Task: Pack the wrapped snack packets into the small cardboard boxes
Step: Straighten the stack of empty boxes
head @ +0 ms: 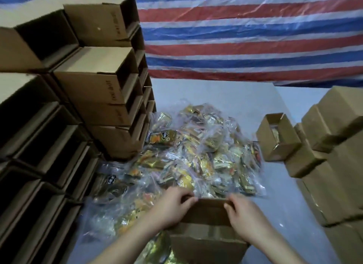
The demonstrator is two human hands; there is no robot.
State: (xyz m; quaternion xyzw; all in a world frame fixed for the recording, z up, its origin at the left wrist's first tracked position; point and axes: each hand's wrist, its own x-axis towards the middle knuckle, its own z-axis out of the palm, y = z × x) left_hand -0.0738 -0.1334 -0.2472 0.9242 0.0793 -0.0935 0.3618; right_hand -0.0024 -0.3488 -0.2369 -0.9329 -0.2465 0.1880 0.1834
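Note:
A small brown cardboard box [206, 242] sits at the near edge of the table, right in front of me. My left hand [172, 206] grips the far flap of this box at its left corner, fingers curled over the edge. My right hand [245, 214] grips the same flap at its right corner. Just beyond the box lies a big heap of snack packets [200, 155] in clear plastic bags, gold, yellow and orange inside. The box's inside is hidden by its flaps.
Tall stacks of empty open boxes [98, 87] fill the left side. On the right, one open box [279, 138] holds packets, beside a pile of closed boxes [334, 165]. The grey table [225, 98] shows behind the heap, with a striped tarp [245, 37] at the back.

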